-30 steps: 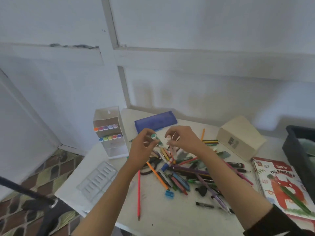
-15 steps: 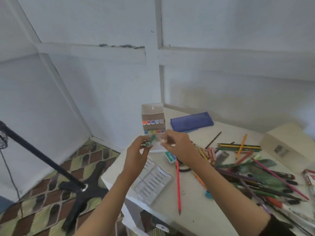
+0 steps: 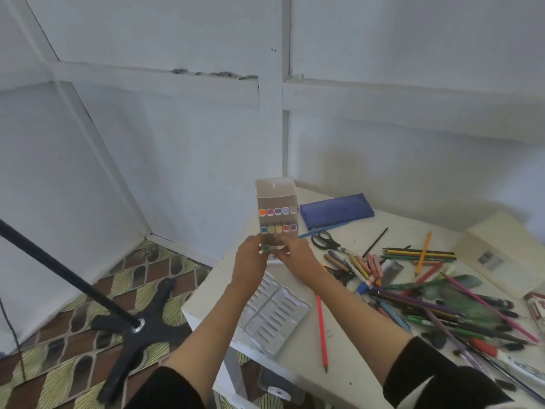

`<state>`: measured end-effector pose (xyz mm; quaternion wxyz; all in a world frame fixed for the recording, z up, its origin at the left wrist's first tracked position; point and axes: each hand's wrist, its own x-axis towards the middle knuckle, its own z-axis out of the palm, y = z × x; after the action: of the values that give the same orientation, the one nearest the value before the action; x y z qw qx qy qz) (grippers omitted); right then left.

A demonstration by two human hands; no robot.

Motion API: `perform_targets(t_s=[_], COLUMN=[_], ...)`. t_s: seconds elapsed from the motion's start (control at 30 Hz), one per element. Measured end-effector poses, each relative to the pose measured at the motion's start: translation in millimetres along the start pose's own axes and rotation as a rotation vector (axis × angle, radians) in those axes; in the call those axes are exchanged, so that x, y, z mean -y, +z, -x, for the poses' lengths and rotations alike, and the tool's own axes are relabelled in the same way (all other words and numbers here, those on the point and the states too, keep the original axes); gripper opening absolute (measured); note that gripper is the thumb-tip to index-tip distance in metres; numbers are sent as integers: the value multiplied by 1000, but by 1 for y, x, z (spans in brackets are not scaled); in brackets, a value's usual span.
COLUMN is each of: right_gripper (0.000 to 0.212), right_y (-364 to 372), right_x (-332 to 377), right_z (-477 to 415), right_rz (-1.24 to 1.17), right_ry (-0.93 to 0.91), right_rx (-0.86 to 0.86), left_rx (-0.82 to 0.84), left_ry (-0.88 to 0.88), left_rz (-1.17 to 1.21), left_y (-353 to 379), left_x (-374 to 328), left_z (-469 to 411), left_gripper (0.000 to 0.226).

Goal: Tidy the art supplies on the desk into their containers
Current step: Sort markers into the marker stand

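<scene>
A clear marker case [image 3: 276, 199] stands at the desk's far left corner, with two rows of coloured marker caps showing. My left hand [image 3: 250, 262] pinches a green-capped marker [image 3: 266, 248] right in front of the case's lower part. My right hand [image 3: 295, 252] is beside it, fingers curled at the same spot; whether it holds a second marker is hidden. A heap of pencils, crayons and pens [image 3: 436, 290] lies on the white desk [image 3: 351, 358] to the right.
A blue pencil pouch [image 3: 336, 212] and scissors [image 3: 324, 240] lie behind the heap. A cream box [image 3: 501, 258] sits at the right. A clear plastic tray [image 3: 274, 314] and a red pencil [image 3: 321, 323] lie near the front. A black stand [image 3: 129, 323] is on the floor at left.
Both hands moved from the pencil heap to the marker case with the green-capped marker, and now sit right against the case front. The view swung left.
</scene>
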<state>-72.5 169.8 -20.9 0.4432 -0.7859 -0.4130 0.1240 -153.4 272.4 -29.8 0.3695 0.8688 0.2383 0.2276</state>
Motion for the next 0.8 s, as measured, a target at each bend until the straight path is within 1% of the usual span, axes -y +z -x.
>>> perform_targets(t_s=[0.07, 0.2, 0.33, 0.53, 0.63, 0.7, 0.77, 0.8], right_gripper=[27, 24, 26, 28, 31, 38, 44, 45], right_y=[3, 6, 4, 4, 4, -1, -9, -13], right_x=[-4, -15, -17, -14, -12, -8, -3, -1], right_z=[-5, -9, -6, 0, 6, 8, 12, 15], right_rz=[18, 43, 68, 129, 157, 190, 204, 189], right_ry=[43, 95, 134, 137, 109, 60, 7, -1], right_rx=[-3, -11, -26, -31, 21, 63, 71, 62], left_rx=[23, 71, 32, -61, -104, -114, -152, -199], left_ry=[0, 61, 119, -17, -78, -129, -129, -115], left_rz=[-21, -74, -127, 29, 64, 100, 123, 107], left_y=[0, -3, -1, 1, 5, 11, 20, 25], left_x=[3, 4, 7, -6, -9, -10, -10, -10], left_z=[-3, -1, 0, 3, 8, 13, 20, 25], left_gripper=[25, 25, 25, 25, 25, 28, 31, 33])
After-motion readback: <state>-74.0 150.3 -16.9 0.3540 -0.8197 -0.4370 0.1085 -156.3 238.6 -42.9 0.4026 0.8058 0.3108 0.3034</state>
